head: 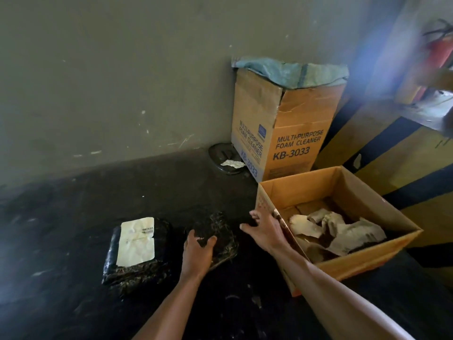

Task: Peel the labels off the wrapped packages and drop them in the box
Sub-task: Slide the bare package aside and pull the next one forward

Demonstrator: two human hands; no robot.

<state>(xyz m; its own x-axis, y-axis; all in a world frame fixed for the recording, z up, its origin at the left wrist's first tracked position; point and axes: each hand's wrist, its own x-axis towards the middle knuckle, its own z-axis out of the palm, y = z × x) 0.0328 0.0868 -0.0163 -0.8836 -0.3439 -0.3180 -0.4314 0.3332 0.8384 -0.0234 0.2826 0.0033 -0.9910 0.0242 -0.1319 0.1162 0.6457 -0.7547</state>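
Black film-wrapped package [217, 233], edge clasped in the grip of the left hand [197, 251], right hand [266, 229] spread: slick wrap could let it slip.

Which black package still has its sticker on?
The package on the left still has its pale label on top. The other package, held by the left hand, shows only black wrap.

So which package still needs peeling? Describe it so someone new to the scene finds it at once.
Start at the open cardboard box of peeled labels on the right. Two black wrapped packages lie left of it; the bare package nearer the box is gripped by the left hand. The labelled package is the farther left one, the only one with a pale creased label on top.
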